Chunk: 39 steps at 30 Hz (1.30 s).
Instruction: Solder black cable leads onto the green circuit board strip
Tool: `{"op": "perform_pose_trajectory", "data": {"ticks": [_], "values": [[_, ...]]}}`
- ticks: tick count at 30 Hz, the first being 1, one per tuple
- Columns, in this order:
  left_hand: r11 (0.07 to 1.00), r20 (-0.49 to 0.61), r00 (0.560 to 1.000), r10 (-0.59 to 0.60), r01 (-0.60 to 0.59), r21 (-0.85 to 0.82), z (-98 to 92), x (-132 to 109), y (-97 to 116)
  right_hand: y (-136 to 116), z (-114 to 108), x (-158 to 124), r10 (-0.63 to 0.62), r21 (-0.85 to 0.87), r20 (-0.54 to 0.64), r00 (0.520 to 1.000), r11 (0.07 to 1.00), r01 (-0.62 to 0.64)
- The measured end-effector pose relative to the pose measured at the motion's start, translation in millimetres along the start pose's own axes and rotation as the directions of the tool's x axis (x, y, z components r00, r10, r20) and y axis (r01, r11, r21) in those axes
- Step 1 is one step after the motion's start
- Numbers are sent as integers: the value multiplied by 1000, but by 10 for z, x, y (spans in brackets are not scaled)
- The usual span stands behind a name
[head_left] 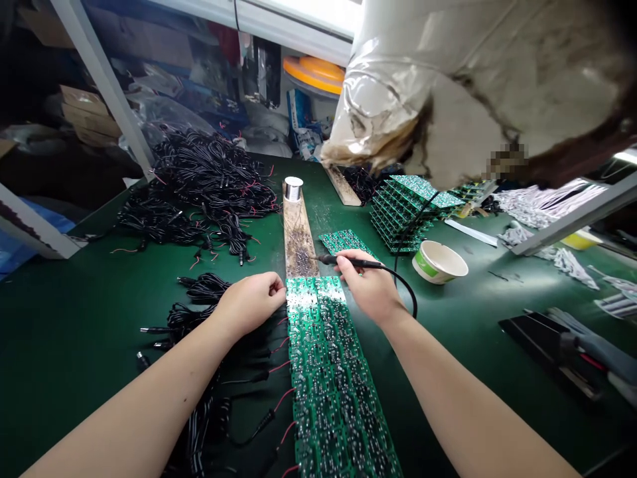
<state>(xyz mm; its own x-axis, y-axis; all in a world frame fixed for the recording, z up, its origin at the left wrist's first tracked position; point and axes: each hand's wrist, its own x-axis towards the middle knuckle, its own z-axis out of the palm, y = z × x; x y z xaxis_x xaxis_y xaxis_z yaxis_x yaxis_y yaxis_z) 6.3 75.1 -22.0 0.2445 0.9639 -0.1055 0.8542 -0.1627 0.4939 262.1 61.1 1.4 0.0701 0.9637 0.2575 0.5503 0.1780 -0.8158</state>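
My right hand (371, 285) grips a soldering iron (365, 263) like a pen, its tip pointing left over a solder-spattered wooden strip (294, 229). A long panel of green circuit boards (331, 372) runs from the strip's near end toward me. At the panel's far left corner my left hand (253, 299) is closed in a pinch; what its fingertips hold is hidden. Red wire ends of black cables (199, 289) reach the panel's left edge. On the far end of the strip stands a shiny solder spool (293, 190).
Heaped black cables (209, 176) lie at the back left. Right of the strip are a loose green panel (348, 243), stacked circuit boards (398, 216) and a paper bowl (440, 262). A stained, plastic-wrapped duct (448, 93) hangs low overhead. Metal posts (107, 83) frame the bench.
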Motion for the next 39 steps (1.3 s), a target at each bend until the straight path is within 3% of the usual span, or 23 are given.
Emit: {"op": "perform_pose_trajectory", "data": {"ticks": [12, 18, 25, 39], "values": [[1000, -3, 1000, 1, -1, -12, 2, 8, 4, -27, 45, 45, 26, 1, 11, 1000, 1000, -26], [1000, -48, 999, 13, -14, -27, 35, 30, -47, -181, -55, -198, 44, 52, -3, 999, 998, -44], [998, -80, 995, 66, -65, 12, 81, 51, -72, -376, -33, -519, 87, 166, 94, 992, 981, -102], [997, -98, 994, 55, -49, 60, 97, 35, -39, -382, 23, -534, 95, 161, 141, 985, 980, -117]]}}
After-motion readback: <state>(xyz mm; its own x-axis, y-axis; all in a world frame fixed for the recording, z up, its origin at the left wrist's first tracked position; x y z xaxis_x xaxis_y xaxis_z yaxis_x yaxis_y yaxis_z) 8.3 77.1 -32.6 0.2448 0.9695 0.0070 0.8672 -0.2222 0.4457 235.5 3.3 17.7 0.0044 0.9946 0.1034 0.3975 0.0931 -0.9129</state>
